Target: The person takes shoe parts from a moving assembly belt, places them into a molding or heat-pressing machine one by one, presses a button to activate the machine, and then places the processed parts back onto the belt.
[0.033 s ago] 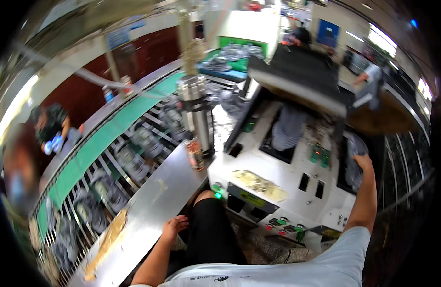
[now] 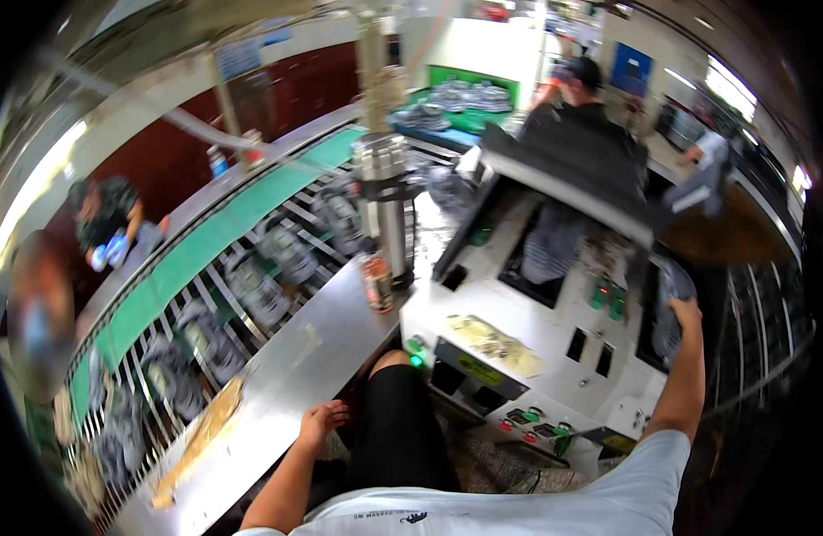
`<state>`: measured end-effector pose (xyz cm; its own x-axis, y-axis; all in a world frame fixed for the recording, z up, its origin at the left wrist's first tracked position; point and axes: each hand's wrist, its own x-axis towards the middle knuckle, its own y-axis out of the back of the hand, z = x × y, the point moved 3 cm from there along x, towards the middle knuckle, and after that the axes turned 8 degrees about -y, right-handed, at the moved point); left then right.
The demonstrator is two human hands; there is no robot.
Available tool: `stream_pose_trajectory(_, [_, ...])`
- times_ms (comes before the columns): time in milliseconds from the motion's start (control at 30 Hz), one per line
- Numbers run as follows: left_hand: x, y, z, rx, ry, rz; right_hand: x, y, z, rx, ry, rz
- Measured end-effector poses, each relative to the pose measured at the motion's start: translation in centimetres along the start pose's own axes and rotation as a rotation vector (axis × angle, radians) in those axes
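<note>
At the right side of the white machine (image 2: 554,348), my right hand (image 2: 686,314) is closed on the near end of a grey shoe (image 2: 671,290) in the right-hand opening. Its fingers are partly hidden against the shoe. My left hand (image 2: 323,420) hovers near my lap beside the metal bench, its fingers loosely bent and apart, holding nothing. Another grey shoe (image 2: 551,241) sits sole-up or tilted in the machine's left opening, below a raised black lid (image 2: 568,192); which, I cannot tell.
Several grey shoes (image 2: 255,286) stand on a roller conveyor with a green strip (image 2: 210,225) at the left. A metal bench (image 2: 286,380) carries a bottle (image 2: 376,281). A steel cylinder (image 2: 384,210) rises behind it. Co-workers (image 2: 108,223) are at the left and behind the lid.
The whole view has shifted slightly, so the machine and conveyor appear farther right. A person behind the lid shows more. My right hand stays at the shoe; my left hand remains empty.
</note>
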<state>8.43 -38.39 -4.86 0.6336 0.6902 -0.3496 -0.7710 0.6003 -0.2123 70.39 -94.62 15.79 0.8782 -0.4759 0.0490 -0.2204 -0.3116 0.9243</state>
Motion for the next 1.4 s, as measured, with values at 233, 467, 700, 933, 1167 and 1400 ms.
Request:
stream_pose_trajectory(233, [-9.4, 10.2, 0.4, -0.05, -0.125, 0.345, -1.9, 0.5, 5.5, 0.353, 0.079, 0.415])
stream_pose_trajectory(467, [-12.0, 8.6, -0.5, 0.049, -0.114, 0.175, -12.6, -1.4, 13.5, 0.537, 0.186, 0.92])
stream_pose_trajectory(700, [-12.7, -4.1, 4.3, 0.166, -0.27, -0.581, -31.2, -4.0, 3.0, 1.224, 0.394, 0.06])
stream_pose_trajectory(933, [-17.0, -2.9, 14.4, 0.03, -0.497, -0.363, -59.0, -6.9, -9.2, 1.286, 0.271, -1.918])
stream_pose_trajectory(1167, [-29.3, 12.1, 10.0, -0.457, -0.709, 0.599, -81.6, 1.1, -13.4, 0.168, 1.628, -2.163])
stream_pose_trajectory(1400, [-33.1, 23.6, -3.1, 0.683, -0.733, 1.31, -85.0, 15.4, -14.7, 0.373, 1.453, -3.554])
